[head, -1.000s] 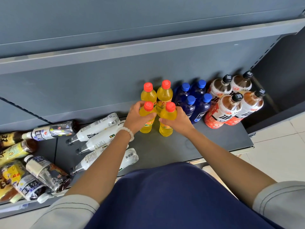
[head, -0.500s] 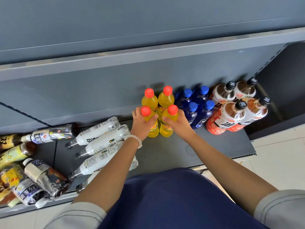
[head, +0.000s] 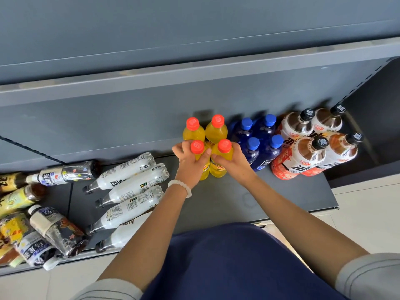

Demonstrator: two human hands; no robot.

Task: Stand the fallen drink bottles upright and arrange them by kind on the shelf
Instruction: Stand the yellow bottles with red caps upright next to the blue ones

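Several yellow bottles with red caps stand upright in a block on the grey shelf (head: 281,198). My left hand (head: 189,163) grips the front left yellow bottle (head: 197,147). My right hand (head: 232,162) grips the front right yellow bottle (head: 224,148). Two more yellow bottles (head: 204,129) stand right behind them. To the right stand several blue bottles (head: 257,139), then several brown tea bottles with black caps (head: 313,144). Several white bottles (head: 129,189) lie on their sides left of my arm.
A heap of fallen mixed bottles (head: 32,226) fills the shelf's left end. An upper shelf edge (head: 194,72) runs overhead. Tiled floor (head: 368,208) lies to the right. My blue-clad lap covers the shelf's front middle.
Both hands have pushed the two front yellow bottles back against the rear pair and closed tighter around them. The camera has tilted a little.
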